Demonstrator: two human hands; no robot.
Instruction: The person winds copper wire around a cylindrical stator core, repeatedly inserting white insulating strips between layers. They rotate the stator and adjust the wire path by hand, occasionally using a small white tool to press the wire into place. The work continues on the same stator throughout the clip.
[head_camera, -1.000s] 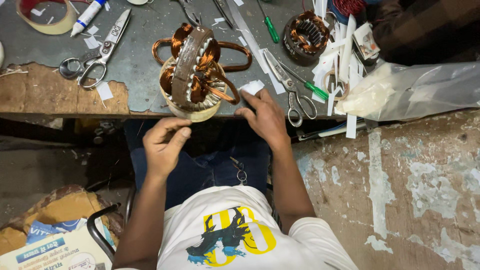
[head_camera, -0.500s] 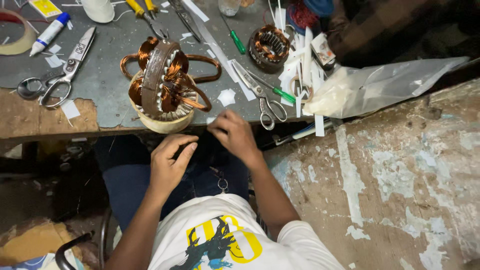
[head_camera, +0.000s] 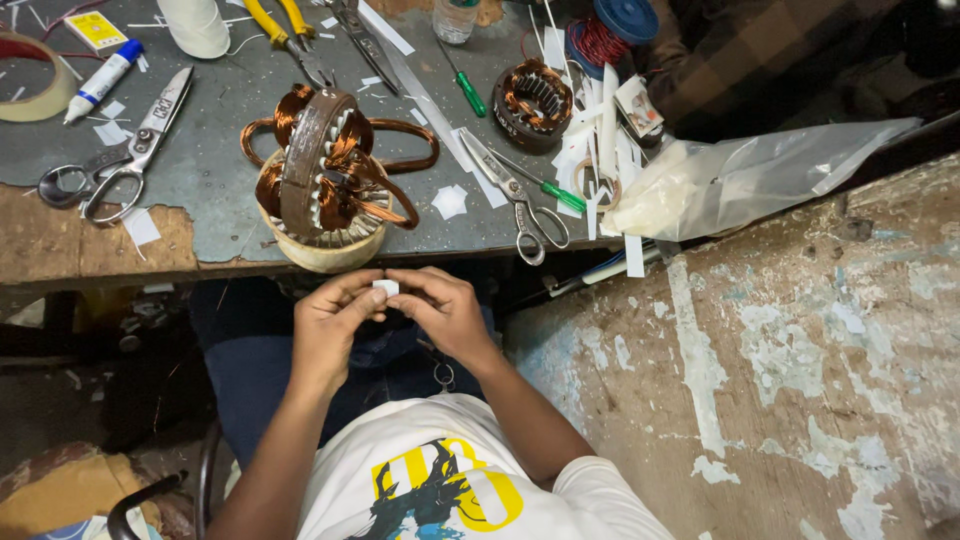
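My left hand (head_camera: 335, 325) and my right hand (head_camera: 445, 315) meet over my lap, just below the bench edge. Between their fingertips they pinch a small white paper piece (head_camera: 386, 288). Directly above them, on the bench, stands a motor stator with copper windings (head_camera: 325, 175), tilted on a pale round base (head_camera: 325, 255). Loose copper coil loops hang out from its sides. Another white paper piece (head_camera: 449, 201) lies on the bench to the right of the stator.
On the grey bench (head_camera: 215, 140) lie scissors (head_camera: 120, 160) at left, scissors (head_camera: 520, 200) at right, a green screwdriver (head_camera: 467, 92), yellow pliers (head_camera: 283, 28), a second small stator (head_camera: 535, 100), white paper strips (head_camera: 605, 150) and a clear plastic bag (head_camera: 740, 180). A flaking wall (head_camera: 780, 380) is at right.
My right hand came down off the bench with a white paper piece and joined my left hand over my lap. Both hands now pinch the piece. The camera view shifted.
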